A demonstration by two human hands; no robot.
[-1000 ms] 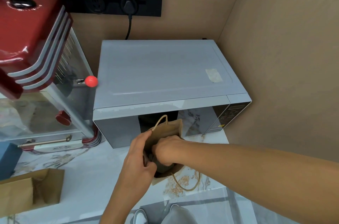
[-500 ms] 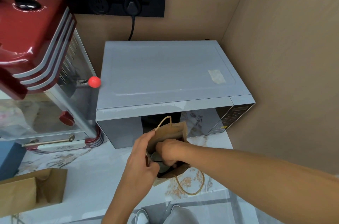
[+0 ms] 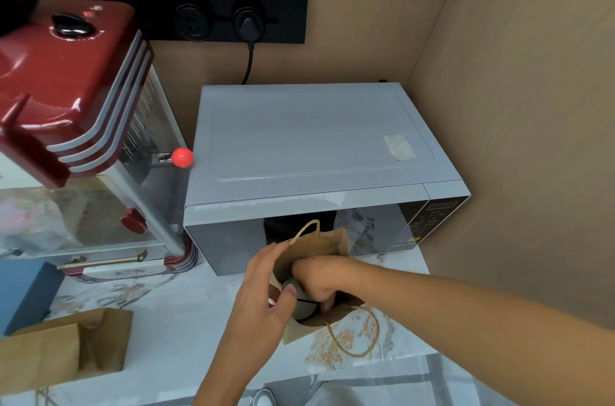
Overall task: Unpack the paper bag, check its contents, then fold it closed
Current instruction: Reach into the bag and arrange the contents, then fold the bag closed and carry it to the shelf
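Note:
A small brown paper bag [image 3: 327, 244] with twine handles stands upright on the marble counter, just in front of the microwave. My left hand [image 3: 266, 292] pinches the bag's left rim and holds its mouth apart. My right hand [image 3: 319, 279] reaches down inside the bag, fingers curled around a grey rounded object [image 3: 301, 304] with a dark line on it. Only the top of that object shows above the rim. One twine handle [image 3: 357, 335] hangs loose over the bag's near side.
A silver microwave [image 3: 299, 146] fills the back right corner. A red popcorn machine [image 3: 73, 96] stands at the left. A second brown paper bag [image 3: 66, 345] lies on its side at the near left, beside a blue box [image 3: 23, 292]. The counter edge runs close below.
My right hand has shifted inside the bag and the grey object now shows higher at the bag's mouth. The view has drifted slightly, moving everything to the right.

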